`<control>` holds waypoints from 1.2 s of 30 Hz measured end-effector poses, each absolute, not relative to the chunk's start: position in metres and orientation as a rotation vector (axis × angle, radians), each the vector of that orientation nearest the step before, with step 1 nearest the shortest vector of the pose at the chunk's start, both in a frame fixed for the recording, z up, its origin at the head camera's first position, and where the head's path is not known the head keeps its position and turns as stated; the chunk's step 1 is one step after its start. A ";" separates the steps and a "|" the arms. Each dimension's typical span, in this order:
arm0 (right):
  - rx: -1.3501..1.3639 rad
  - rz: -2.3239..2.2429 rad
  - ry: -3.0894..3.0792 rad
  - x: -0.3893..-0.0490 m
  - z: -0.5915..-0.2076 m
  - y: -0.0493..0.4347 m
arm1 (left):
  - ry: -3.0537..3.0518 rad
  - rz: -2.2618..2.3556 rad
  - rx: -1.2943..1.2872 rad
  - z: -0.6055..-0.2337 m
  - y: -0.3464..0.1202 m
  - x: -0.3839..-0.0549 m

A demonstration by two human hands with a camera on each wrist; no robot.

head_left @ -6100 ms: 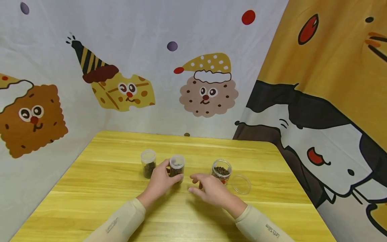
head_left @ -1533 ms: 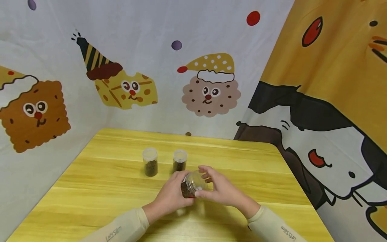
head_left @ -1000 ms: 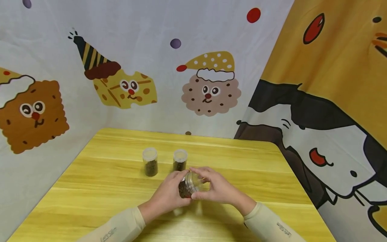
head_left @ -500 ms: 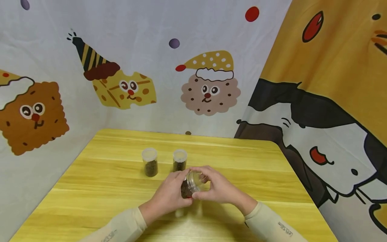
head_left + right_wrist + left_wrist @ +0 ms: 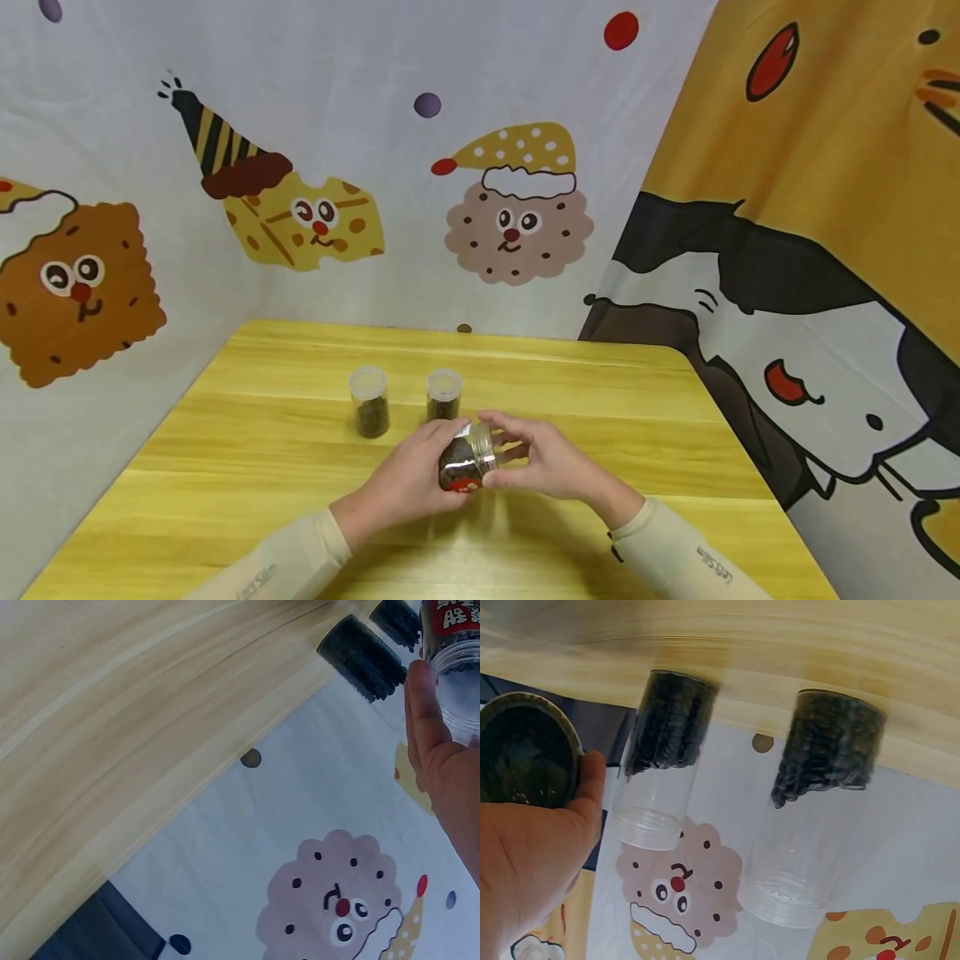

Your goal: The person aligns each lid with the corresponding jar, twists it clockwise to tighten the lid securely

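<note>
A clear plastic jar (image 5: pixel 460 463) of dark brown pieces, with a red label, lies tilted in my left hand (image 5: pixel 408 475), its mouth end towards the right. My left fingers and thumb curl round its body; the left wrist view shows its round base (image 5: pixel 525 761) beside the left hand (image 5: pixel 540 840). My right hand (image 5: pixel 551 462) holds the clear lid end (image 5: pixel 486 448), thumb below and fingers above. In the right wrist view, the right fingers (image 5: pixel 426 705) lie along the jar's clear ridged end (image 5: pixel 459 679).
Two clear lidded containers part-filled with dark grains stand behind the hands: one at the left (image 5: pixel 370 404), one nearer the jar (image 5: pixel 443 396). They stand on a yellow wood-grain table (image 5: pixel 600 392). A cartoon-printed cloth (image 5: pixel 405 250) hangs behind it.
Earlier the jar stood uncapped, its lid beside it, while my left hand held the middle container. Now both hands hold the jar. In the last half second it has turned, showing more red label.
</note>
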State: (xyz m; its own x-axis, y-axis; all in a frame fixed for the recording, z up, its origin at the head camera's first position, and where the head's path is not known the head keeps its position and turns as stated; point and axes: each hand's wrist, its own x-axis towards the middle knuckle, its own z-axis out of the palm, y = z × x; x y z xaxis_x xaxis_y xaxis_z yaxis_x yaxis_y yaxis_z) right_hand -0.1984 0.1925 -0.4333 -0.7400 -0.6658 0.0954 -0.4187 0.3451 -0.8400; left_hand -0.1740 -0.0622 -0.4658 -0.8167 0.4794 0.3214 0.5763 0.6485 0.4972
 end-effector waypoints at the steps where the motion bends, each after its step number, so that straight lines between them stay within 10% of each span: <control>1: -0.977 -1.342 2.352 -0.198 -0.433 0.192 | -2.700 -0.904 -0.884 -0.466 -0.063 -0.175; 21: -1.386 -1.098 2.450 -0.195 -0.422 0.190 | -2.793 -1.595 -1.121 -0.460 -0.081 -0.192; 36: -1.212 -1.144 2.493 -0.197 -0.436 0.189 | -2.663 -1.211 -1.047 -0.466 -0.066 -0.182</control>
State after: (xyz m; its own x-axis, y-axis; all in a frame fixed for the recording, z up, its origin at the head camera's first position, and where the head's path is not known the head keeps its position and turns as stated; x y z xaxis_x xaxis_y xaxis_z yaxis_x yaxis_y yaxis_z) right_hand -0.1970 0.1892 -0.4363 -0.6647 -0.7230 0.1885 -0.6143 0.3852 -0.6887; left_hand -0.1816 -0.0660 -0.4663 -0.7723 0.5641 0.2921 0.5908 0.4691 0.6564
